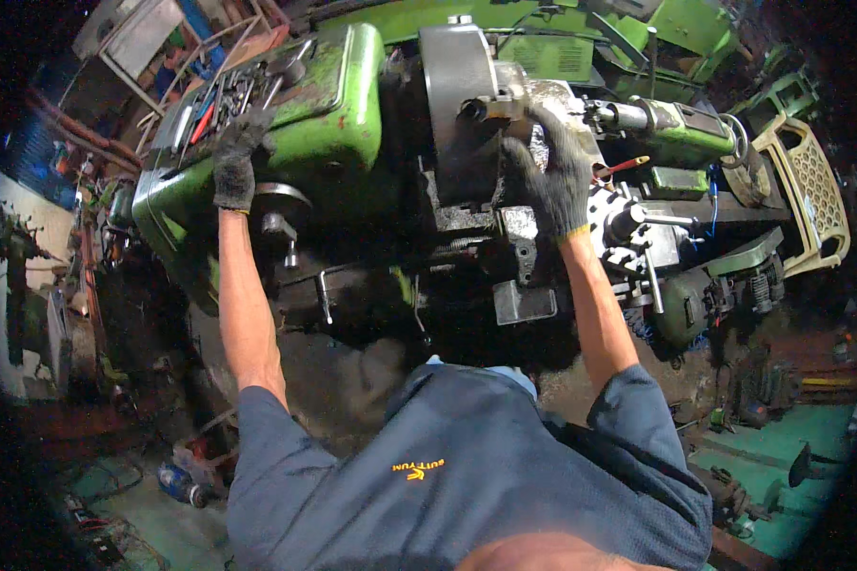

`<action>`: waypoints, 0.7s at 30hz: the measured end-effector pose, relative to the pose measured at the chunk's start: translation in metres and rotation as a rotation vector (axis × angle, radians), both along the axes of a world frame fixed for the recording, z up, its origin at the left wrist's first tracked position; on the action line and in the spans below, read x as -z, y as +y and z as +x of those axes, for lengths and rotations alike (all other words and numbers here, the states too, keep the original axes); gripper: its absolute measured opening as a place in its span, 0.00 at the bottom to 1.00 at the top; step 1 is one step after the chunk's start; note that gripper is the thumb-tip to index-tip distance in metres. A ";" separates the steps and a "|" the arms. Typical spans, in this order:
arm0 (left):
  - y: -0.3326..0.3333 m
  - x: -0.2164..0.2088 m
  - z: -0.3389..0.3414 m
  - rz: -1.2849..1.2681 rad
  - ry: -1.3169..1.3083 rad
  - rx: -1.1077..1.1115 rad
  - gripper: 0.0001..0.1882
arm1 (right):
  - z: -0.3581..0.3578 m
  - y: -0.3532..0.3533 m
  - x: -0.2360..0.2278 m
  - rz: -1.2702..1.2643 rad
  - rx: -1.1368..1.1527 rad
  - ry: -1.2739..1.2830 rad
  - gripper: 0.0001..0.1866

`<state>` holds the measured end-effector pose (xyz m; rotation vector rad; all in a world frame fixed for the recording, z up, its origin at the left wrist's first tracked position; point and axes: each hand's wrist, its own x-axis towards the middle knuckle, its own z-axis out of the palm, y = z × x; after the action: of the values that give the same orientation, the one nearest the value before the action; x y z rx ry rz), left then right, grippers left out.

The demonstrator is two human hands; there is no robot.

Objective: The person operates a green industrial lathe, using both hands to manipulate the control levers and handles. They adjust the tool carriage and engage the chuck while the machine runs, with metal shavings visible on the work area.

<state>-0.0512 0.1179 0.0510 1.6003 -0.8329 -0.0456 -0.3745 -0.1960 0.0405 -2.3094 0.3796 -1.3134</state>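
Observation:
I stand at a green lathe, both hands in dark grey knit gloves. My left hand (238, 164) is at the front upper edge of the green headstock (338, 114), beside loose hand tools; its fingers blend into the dark metal, so their grip is unclear. My right hand (554, 176) is raised at the right side of the large grey chuck (459, 86). Its thumb and fingers are spread apart, the fingertips by a shiny round metal part (512, 88) at the chuck's face. Whether they touch it is hard to tell.
Right of my right hand are a tool post with handles (627, 221), a red-handled brush (624, 169) and the green tailstock (690, 131). A beige plastic chair (809, 181) stands at the far right. Levers (326, 297) hang below the headstock.

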 end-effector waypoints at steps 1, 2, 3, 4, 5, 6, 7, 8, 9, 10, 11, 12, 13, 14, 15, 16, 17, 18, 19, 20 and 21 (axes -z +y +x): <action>0.014 -0.005 -0.001 -0.021 0.050 -0.013 0.09 | 0.020 -0.006 -0.001 -0.102 0.007 -0.030 0.29; 0.007 -0.004 -0.010 -0.004 -0.082 0.020 0.13 | 0.039 -0.011 0.002 -0.136 0.020 -0.044 0.28; 0.003 -0.001 -0.017 0.119 -0.157 0.026 0.21 | 0.056 -0.016 0.010 -0.160 0.028 -0.055 0.27; 0.006 -0.001 -0.020 0.163 -0.393 -0.034 0.25 | 0.070 -0.021 0.020 -0.027 0.009 0.035 0.24; 0.003 -0.002 -0.031 0.088 -0.364 -0.028 0.26 | 0.078 -0.020 0.032 0.102 -0.002 0.134 0.21; 0.028 0.008 -0.029 0.174 -0.524 -0.112 0.27 | 0.076 0.004 0.016 0.004 -0.024 0.040 0.16; 0.050 0.016 -0.029 0.250 -0.685 -0.203 0.27 | 0.080 0.011 0.017 0.072 -0.128 -0.042 0.16; 0.060 0.020 -0.037 0.260 -0.631 -0.226 0.27 | 0.081 0.007 0.026 0.160 -0.138 -0.087 0.16; 0.065 0.032 -0.055 0.185 -0.593 -0.347 0.22 | 0.083 0.011 0.031 0.253 -0.143 -0.130 0.16; 0.073 0.046 -0.073 0.104 -0.543 -0.469 0.17 | 0.080 0.017 0.037 0.219 -0.113 -0.104 0.16; 0.079 0.060 -0.090 0.017 -0.489 -0.579 0.12 | 0.076 0.022 0.034 0.179 -0.073 -0.090 0.16; 0.088 0.080 -0.113 0.011 -0.054 -0.612 0.09 | 0.075 0.009 0.046 -0.001 0.143 -0.030 0.18; 0.101 0.131 -0.119 -0.075 -0.027 -0.644 0.08 | 0.077 0.009 0.057 0.134 0.014 -0.097 0.19; 0.116 0.178 -0.127 0.059 -0.120 -0.651 0.08 | 0.080 0.011 0.067 0.259 -0.112 -0.168 0.20; 0.125 0.200 -0.139 0.382 -0.083 -0.569 0.09 | 0.079 0.009 0.076 0.378 -0.224 -0.241 0.21; 0.130 0.226 -0.145 0.613 -0.262 -0.556 0.13 | 0.073 0.014 0.076 0.356 -0.219 -0.237 0.23; 0.127 0.248 -0.144 0.828 -0.459 -0.533 0.19 | 0.067 0.019 0.078 0.331 -0.202 -0.237 0.25; 0.115 0.257 -0.141 0.999 -0.424 -0.505 0.24 | 0.064 0.013 0.092 0.320 -0.189 -0.265 0.24; 0.105 0.264 -0.136 1.178 -0.399 -0.484 0.30 | 0.061 0.008 0.108 0.324 -0.176 -0.277 0.23; 0.099 0.273 -0.125 1.226 -0.443 -0.422 0.32 | 0.058 0.004 0.123 0.327 -0.165 -0.288 0.22; 0.099 0.283 -0.111 1.282 -0.482 -0.375 0.34 | 0.053 0.009 0.121 0.301 -0.144 -0.261 0.23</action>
<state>-0.1626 0.2171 -0.2324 3.0455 -0.8901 0.1034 -0.3218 -0.1874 -0.0801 -1.8564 0.2947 -1.3614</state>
